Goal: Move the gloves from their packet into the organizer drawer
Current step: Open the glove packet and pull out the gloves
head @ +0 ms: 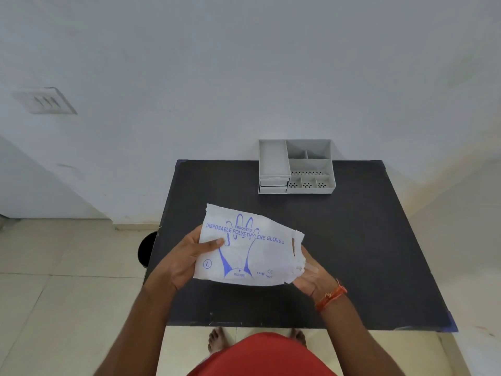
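A white glove packet (248,251) with blue print of a hand is held above the near half of the black table (352,240). My left hand (187,257) grips its left edge, thumb on the printed face. My right hand (309,272) is at the torn right end, fingers closed on thin clear glove plastic (299,263) that shows there. The grey organizer (296,166) stands at the table's far edge, with small drawers (273,185) stacked at its front left, both pushed in.
The organizer has open compartments on top, some with perforated floors. A dark round bin (147,249) stands on the tiled floor left of the table. A white wall rises right behind the table. My bare feet show under the near edge.
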